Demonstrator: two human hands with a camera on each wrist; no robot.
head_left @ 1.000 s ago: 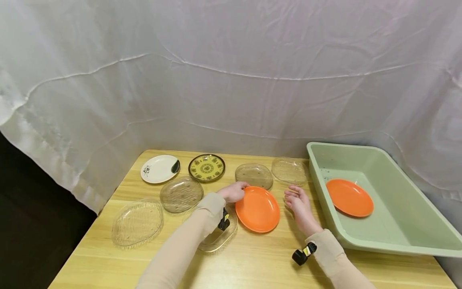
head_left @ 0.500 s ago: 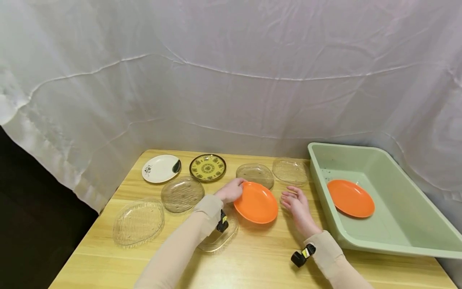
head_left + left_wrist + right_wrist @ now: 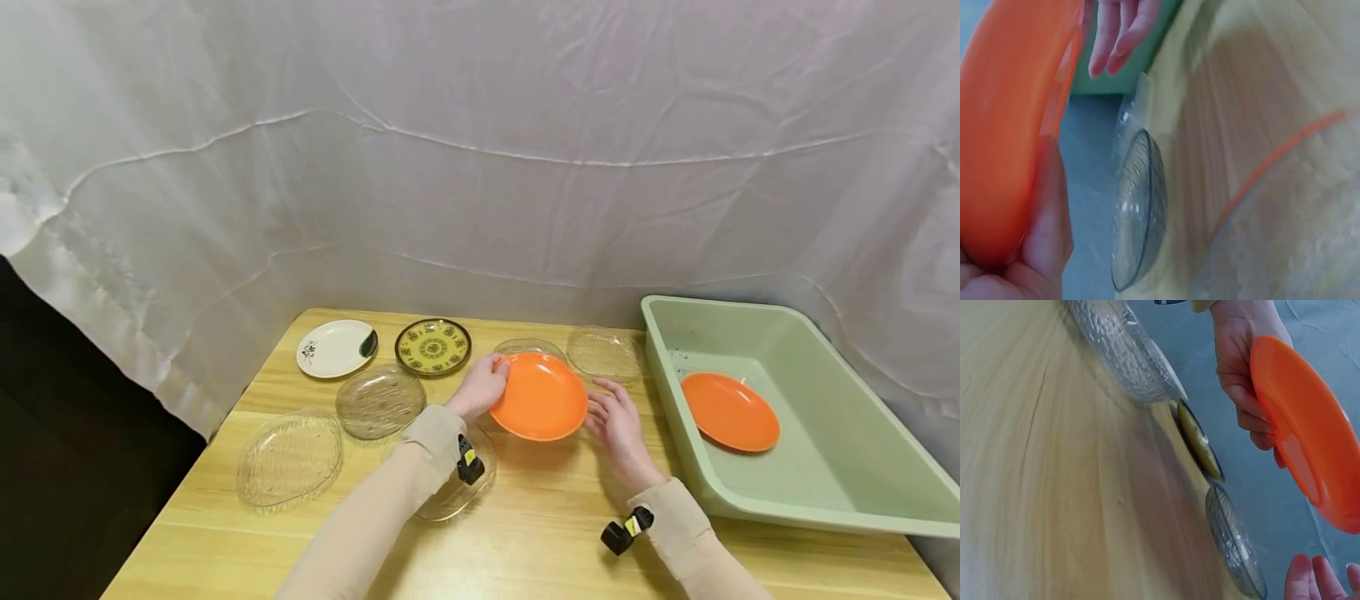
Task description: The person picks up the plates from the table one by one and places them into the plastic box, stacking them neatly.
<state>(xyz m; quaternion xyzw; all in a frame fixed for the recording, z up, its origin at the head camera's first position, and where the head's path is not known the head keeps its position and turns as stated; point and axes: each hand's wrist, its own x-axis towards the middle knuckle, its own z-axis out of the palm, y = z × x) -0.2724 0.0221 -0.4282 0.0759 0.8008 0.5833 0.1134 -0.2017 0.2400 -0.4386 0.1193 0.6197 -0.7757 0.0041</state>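
Observation:
An orange plate (image 3: 540, 397) is held above the table by my left hand (image 3: 478, 392), which grips its left rim. The left wrist view shows the thumb lying along one face of the plate. To the right of the plate is my right hand (image 3: 619, 427), its fingers loosely spread and its palm turned inward. Seen from the right wrist, those fingertips (image 3: 1299, 570) stand a little apart from the rim. Beneath my left wrist lies a clear plate (image 3: 459, 487), partly covered. A smoky oval plate (image 3: 528, 345) is half hidden behind the orange one.
A green tub (image 3: 813, 400) on the right contains another orange plate (image 3: 731, 412). Further left lie a white plate (image 3: 336, 349), a yellow patterned plate (image 3: 432, 347), a brownish plate (image 3: 381, 402) and a clear plate (image 3: 288, 460). Another clear plate (image 3: 604, 353) sits beside the tub.
My left hand has lifted the orange plate off the table, slightly away from me, then moved it right toward my right hand. The right hand has barely moved.

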